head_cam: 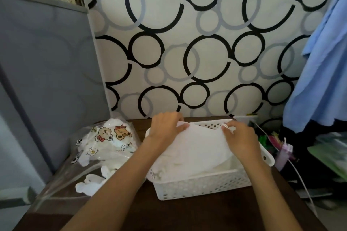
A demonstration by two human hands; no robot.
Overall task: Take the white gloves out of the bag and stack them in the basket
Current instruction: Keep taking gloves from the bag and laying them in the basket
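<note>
Both hands are over the basket (202,187), a white perforated plastic one sitting on the dark brown worktop (197,214) right of centre. Left hand (165,127) has its grip closed on the far-left edge of a white glove (197,146), thumb on top, fingers curled under. Right hand (240,137) pinches the glove's far-right edge, fingers bent round the fabric, a small loop of white poking up by the fingertips. The glove is spread flat between the two hands, lying across the basket's open top and covering most of it; more white fabric shows under it inside the basket, count unclear. The bag (97,148) is clear plastic with cartoon bear and egg prints, lying on the worktop just left of the basket, mouth toward the near-left corner; white gloves are bunched inside it. One loose glove (90,184) lies at the bag's mouth on the worktop, whether inside the plastic or just out of it cannot tell. Behind the worktop is a wall (187,43) with black and grey circles. Grey fabric cabinet (47,71) stands at left, blue cloth (323,71) hangs at right, coloured clutter sits low right beside the basket, blurred.
</note>
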